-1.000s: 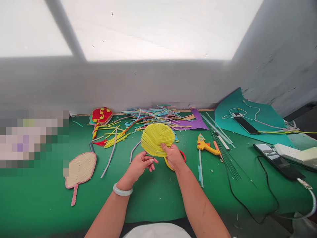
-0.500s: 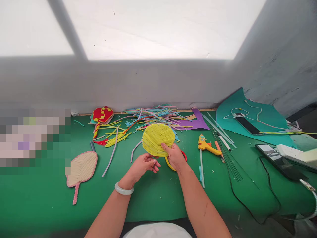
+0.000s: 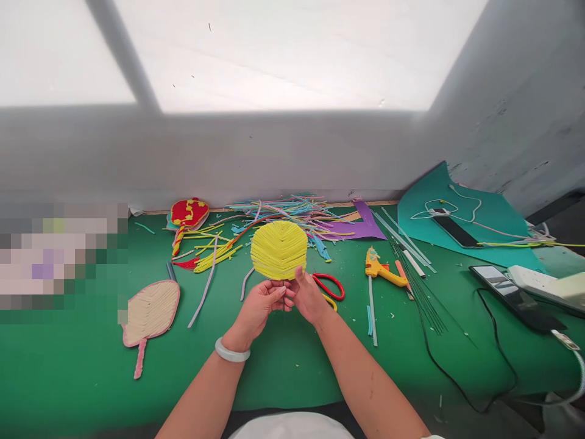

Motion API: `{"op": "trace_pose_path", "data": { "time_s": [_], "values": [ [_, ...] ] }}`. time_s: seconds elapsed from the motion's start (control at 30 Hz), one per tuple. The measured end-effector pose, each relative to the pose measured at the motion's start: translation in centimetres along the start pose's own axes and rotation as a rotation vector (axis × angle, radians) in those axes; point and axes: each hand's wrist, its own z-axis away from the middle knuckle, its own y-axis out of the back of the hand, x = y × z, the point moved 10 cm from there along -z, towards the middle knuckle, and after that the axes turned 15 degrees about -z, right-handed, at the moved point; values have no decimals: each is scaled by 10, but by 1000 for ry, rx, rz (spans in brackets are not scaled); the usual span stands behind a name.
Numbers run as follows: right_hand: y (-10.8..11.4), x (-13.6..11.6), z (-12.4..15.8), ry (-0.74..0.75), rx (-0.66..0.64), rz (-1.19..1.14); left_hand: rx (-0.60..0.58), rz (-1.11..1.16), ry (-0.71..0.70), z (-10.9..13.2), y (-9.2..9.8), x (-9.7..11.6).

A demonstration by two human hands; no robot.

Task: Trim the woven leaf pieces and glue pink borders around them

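A round, leaf-ribbed yellow fan head (image 3: 278, 250), its surface in slanting rows that look like pipe cleaners, is held upright above the table. My right hand (image 3: 311, 299) grips its lower right edge, thumb in front and the other fingers mostly hidden. At the bottom edge my left hand (image 3: 262, 308) is closed in a pinch; the fingers cover what they grasp there. Scissors with red and yellow handles (image 3: 329, 286) lie just right of my right hand.
A heap of coloured pipe cleaners (image 3: 283, 210) lies behind the hands. To the left are a cream fan (image 3: 153, 308) and a red fan (image 3: 188, 213). A yellow glue gun (image 3: 384, 271), thin dark wires (image 3: 425, 299) and a phone (image 3: 507, 292) with cables lie right.
The yellow fan head has moved slightly left and up, turning more upright. My right hand has shifted left and down its edge, close to my left hand, uncovering more of the scissors.
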Motion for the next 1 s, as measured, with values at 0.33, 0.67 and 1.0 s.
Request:
{"op": "trace_pose_path", "data": {
  "time_s": [0.33,0.67,1.0],
  "values": [
    [19,-13,-4,121,161,-68,-216,-107,111,11,-31,-12],
    [27,-20,-3,156,210,-101,-173,-152,102,4,-20,-17],
    [31,-20,-6,180,223,-88,-167,-154,117,4,-11,-14]
  ]
}}
